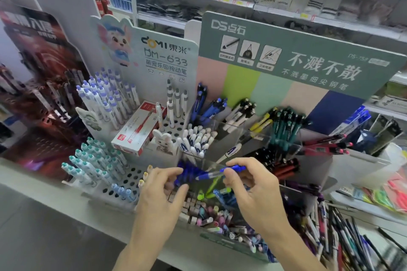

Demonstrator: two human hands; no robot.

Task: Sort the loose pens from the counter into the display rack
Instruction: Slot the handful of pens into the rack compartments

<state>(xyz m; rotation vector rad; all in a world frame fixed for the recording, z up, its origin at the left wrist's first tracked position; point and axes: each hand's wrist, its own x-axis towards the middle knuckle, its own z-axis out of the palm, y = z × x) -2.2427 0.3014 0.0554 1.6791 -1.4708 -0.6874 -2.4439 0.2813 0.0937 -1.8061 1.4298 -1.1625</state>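
Single head-worn view, wide-angle. Looks forward and down, close over the counter (33,215) and display rack (231,136); store shelves (220,2) behind.

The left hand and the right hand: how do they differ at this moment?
1. The right hand pinches a blue pen between thumb and fingers; the left hand holds nothing that I can see.
2. The left hand's fingers are spread and reach toward the bundle of blue pens in the clear rack; the right hand's fingers are curled round its pen.
Both hands are bare and hover over the front compartments of the rack.
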